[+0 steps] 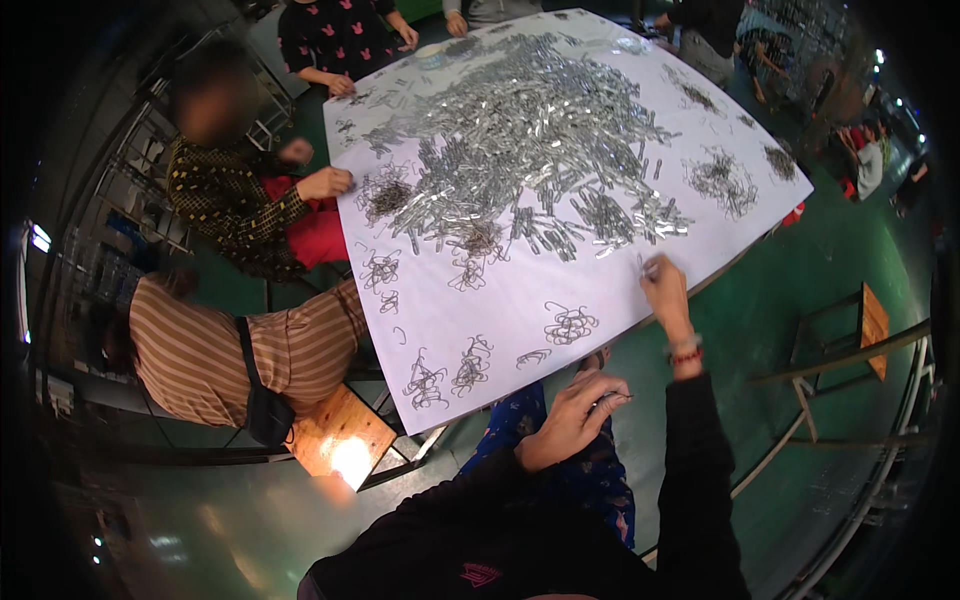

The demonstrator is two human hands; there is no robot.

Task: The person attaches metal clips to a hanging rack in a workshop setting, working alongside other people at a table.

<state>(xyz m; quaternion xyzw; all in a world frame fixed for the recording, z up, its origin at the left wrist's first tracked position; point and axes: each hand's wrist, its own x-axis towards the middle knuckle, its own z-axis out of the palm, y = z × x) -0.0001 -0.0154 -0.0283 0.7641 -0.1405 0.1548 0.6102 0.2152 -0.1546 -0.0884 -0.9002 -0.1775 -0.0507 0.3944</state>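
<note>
My left hand (575, 420) is closed in front of my body, just off the table's near edge. A thin dark piece of wire sticks out at its fingertips; most of it is hidden. My right hand (664, 290) reaches over the near right edge, fingers pinched together on something small and greyish, too small to make out. Beyond it spreads a large heap of shiny flat metal strips (540, 110). Bent wire hooks lie in small piles on the white table (520, 290), one pile of hooks (570, 324) being closest to my left hand.
At the left edge a person in a patterned top (230, 210) has a hand at the table. A person in a striped garment (250, 340) bends beside a wooden stool (340, 435). Other people stand at the far side. Another stool (873, 330) and metal rails are at right.
</note>
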